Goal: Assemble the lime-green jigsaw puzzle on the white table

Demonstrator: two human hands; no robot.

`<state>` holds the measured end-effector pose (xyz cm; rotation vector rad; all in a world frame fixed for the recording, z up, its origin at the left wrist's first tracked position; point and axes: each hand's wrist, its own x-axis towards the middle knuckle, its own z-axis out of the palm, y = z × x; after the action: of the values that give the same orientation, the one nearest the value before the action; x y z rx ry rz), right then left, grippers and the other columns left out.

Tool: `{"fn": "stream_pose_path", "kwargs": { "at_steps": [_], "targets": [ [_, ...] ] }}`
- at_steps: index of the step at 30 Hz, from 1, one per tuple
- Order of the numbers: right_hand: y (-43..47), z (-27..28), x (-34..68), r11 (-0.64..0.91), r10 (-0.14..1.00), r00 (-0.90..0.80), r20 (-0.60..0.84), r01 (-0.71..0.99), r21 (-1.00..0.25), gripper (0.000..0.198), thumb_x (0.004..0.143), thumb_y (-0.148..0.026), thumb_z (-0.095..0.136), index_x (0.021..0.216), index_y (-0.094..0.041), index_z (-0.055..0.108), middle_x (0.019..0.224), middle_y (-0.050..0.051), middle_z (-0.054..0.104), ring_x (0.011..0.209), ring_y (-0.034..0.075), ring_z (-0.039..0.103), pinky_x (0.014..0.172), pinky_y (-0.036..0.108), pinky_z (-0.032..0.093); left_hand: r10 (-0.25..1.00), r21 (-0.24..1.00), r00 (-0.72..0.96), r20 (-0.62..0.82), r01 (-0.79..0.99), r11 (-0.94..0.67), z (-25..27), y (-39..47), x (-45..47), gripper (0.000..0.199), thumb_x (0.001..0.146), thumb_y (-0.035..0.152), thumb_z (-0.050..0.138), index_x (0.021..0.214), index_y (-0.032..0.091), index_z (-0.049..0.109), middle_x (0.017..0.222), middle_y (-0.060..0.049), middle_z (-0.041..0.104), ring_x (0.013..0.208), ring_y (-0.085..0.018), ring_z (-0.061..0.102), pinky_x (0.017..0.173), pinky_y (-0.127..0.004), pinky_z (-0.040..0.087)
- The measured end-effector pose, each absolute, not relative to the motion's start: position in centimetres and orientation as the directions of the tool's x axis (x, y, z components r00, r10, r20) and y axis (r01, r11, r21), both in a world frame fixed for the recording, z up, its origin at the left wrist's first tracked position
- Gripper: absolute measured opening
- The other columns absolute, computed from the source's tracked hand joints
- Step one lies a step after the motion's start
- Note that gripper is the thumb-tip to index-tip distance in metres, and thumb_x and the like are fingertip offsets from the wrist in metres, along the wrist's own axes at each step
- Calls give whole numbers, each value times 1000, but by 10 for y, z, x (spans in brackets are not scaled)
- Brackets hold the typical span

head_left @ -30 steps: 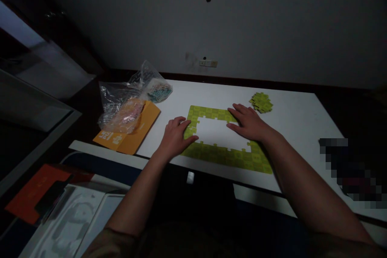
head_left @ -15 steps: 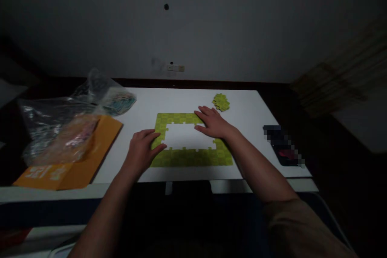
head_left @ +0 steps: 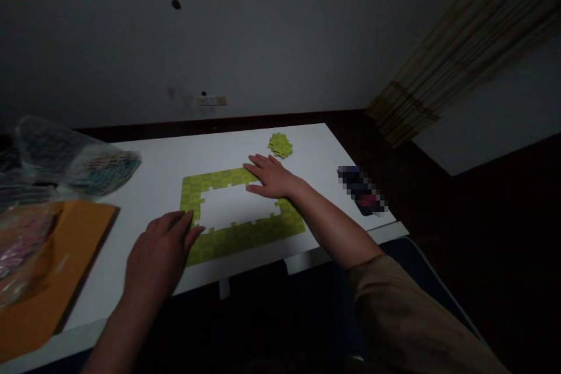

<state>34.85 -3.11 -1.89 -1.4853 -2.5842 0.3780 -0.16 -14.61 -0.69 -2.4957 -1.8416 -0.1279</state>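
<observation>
On the white table lies a green jigsaw puzzle frame point(head_left: 245, 238), joined into a rectangle around a bare white middle with knobbed inner edges. My left hand point(head_left: 158, 251) rests at its left side, thumb and fingertips on the border, fingers apart. Spread flat over the upper right corner of the frame is my right hand point(head_left: 272, 176), which hides that corner. Just beyond its fingers sits a small heap of loose green puzzle pieces point(head_left: 280, 145). Neither hand has anything in its grasp.
To the left, an orange envelope point(head_left: 83, 251) lies under clear plastic bags. A plastic bag of bluish pieces point(head_left: 105, 170) stands behind it. Near the right edge of the white table point(head_left: 315, 155) is a dark, blurred-out object point(head_left: 362, 190). A wall rises behind.
The view has turned to the right, so everything sits further left and tilted. Both hands stay on the puzzle frame in much the same places.
</observation>
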Motion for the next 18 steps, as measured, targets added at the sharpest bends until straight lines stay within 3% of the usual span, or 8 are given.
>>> {"fn": "stream_pose_path", "kwargs": {
  "at_steps": [8, 18],
  "targets": [
    [-31, -20, 348, 483, 864, -503, -5, 832, -274, 88, 110, -72, 60, 180, -21, 42, 190, 19, 29, 177, 39, 24, 142, 66, 17, 960, -36, 273, 64, 962, -271, -3, -159, 8, 68, 118, 46, 26, 159, 12, 68, 156, -20, 71, 134, -43, 67, 102, -57, 61],
    [-35, -13, 345, 474, 868, -496, -25, 842, -256, 87, 111, -71, 58, 180, -20, 41, 190, 19, 29, 177, 39, 25, 143, 65, 16, 968, -14, 242, 62, 970, -242, -1, -166, 14, 62, 117, 49, 37, 161, 16, 65, 159, -19, 69, 133, -42, 68, 105, -58, 60]
  ]
}}
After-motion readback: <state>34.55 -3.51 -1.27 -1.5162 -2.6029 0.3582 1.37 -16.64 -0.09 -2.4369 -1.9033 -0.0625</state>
